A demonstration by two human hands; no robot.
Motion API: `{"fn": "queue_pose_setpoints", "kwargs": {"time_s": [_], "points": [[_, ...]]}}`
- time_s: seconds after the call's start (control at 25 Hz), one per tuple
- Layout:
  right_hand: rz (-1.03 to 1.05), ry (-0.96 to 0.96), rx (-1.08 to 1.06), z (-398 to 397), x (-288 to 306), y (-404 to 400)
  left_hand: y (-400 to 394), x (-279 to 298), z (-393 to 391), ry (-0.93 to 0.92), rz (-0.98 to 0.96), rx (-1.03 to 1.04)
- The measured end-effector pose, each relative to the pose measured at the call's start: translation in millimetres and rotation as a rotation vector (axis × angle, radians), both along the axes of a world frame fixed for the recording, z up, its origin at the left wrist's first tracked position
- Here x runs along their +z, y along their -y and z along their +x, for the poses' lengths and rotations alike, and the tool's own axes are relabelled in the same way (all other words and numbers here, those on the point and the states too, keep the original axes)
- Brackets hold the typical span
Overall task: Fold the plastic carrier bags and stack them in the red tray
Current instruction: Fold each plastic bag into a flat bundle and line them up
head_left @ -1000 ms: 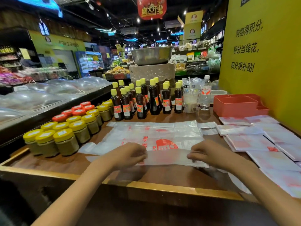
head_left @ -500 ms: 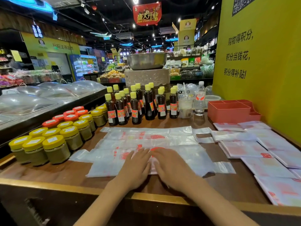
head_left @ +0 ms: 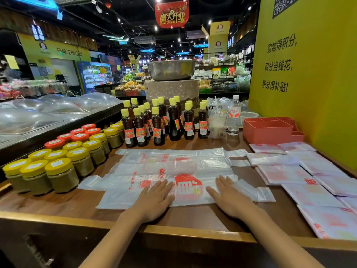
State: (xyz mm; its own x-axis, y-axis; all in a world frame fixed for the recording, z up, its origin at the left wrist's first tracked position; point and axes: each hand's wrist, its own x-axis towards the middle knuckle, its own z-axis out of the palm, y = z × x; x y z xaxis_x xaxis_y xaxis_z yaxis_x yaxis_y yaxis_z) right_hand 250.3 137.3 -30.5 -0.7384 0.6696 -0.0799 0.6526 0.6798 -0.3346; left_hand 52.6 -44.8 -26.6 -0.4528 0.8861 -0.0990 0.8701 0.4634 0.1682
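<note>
A translucent white plastic carrier bag (head_left: 185,187) with a red round logo lies flat and folded lengthwise at the near edge of the wooden table (head_left: 193,217). My left hand (head_left: 154,200) presses flat on it left of the logo. My right hand (head_left: 229,198) presses flat on it right of the logo, fingers straight. More unfolded bags (head_left: 173,159) lie spread behind it. Several folded bags (head_left: 286,173) lie in rows on the right. The red tray (head_left: 270,130) stands at the far right by the yellow wall, and I see no bags inside it.
Jars with yellow and red lids (head_left: 63,151) crowd the left side. Dark sauce bottles (head_left: 162,122) stand in a row at the back, with a drink cup (head_left: 217,125) and water bottle (head_left: 233,117). A yellow wall (head_left: 309,74) bounds the right.
One second ago both hands gripped the bag's near edge, wide apart. They came together at the bag's middle, then slid apart, flattening the folded bag.
</note>
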Motion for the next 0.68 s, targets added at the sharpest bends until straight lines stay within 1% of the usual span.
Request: {"fn": "queue_pose_setpoints", "kwargs": {"time_s": [0.12, 0.24, 0.32, 0.4, 0.48, 0.52, 0.56, 0.6, 0.64, 0.68], "points": [[0.111, 0.052, -0.053, 18, -4, -17, 15, -1, -24, -0.033, -0.038, 0.052], [0.14, 0.001, -0.103, 17, -10, -20, 34, -3, -44, -0.013, -0.024, 0.149], [0.136, -0.083, -0.194, 14, -11, -24, 37, -5, -46, -0.007, -0.004, 0.17], [0.183, -0.163, -0.253, 16, -10, -26, 36, -4, -44, -0.005, 0.024, 0.169], [0.248, -0.286, -0.204, 19, -4, -22, 38, -1, -40, -0.016, 0.098, 0.133], [0.26, -0.358, -0.129, 20, 1, -16, 40, 1, -38, -0.014, 0.154, 0.093], [0.21, -0.444, -0.037, 21, 6, -8, 43, 4, -35, 0.002, 0.207, 0.049], [0.102, -0.523, 0.053, 21, 12, 2, 45, 6, -32, 0.028, 0.248, 0.011], [-0.038, -0.54, 0.115, 21, 17, 11, 47, 8, -29, 0.051, 0.272, -0.013], [-0.143, -0.508, 0.166, 21, 20, 18, 48, 9, -28, 0.071, 0.276, -0.023]]}}
